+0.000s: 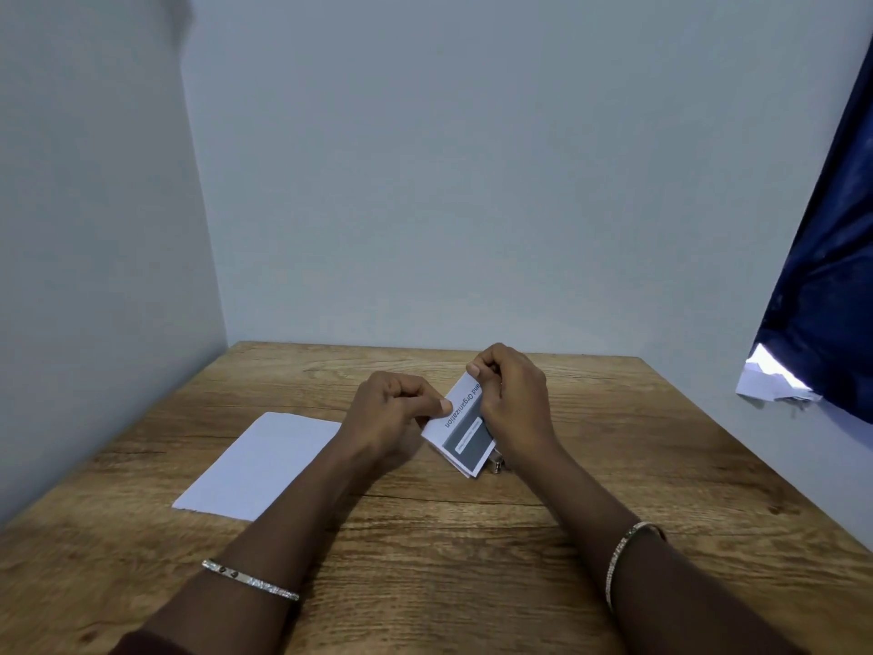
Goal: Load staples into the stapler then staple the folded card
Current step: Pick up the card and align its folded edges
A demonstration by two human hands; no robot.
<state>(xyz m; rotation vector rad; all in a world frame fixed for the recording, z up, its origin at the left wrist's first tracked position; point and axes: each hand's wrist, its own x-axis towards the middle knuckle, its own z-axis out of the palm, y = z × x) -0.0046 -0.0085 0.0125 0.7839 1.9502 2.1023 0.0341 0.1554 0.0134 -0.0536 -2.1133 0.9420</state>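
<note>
Head camera looks down on both hands meeting over a small folded paper card with a white margin, a grey printed panel and black lettering point(463, 425), held a little above the wooden table. The left hand point(394, 411) pinches the card's left edge, thumb pressed on top and curled fingers beneath, closed on the paper. The right hand point(512, 399) is wrapped over the card's far right corner, thumb and fingers drawn together; whether it grips only the card or something else as well I cannot tell, because its palm covers that side.

Just below the card's near corner a small bit of shiny metal point(497, 464) pokes out beneath the right wrist. It may be the stapler's end, but too little of it shows to be sure, and no staples can be seen anywhere.

Further out, a plain white sheet of paper point(264, 465) lies flat to the left on the brown wood-grain table point(472, 560), well apart from the hands. A dark blue curtain point(822, 276) hangs at the right edge.

My worry is the layers: the card is pinched only at its edges, so the folds could slip out of line before any staple goes through, leaving it crooked. If the stapler really is half-hidden under that wrist, a careless shift could also knock it aside.
</note>
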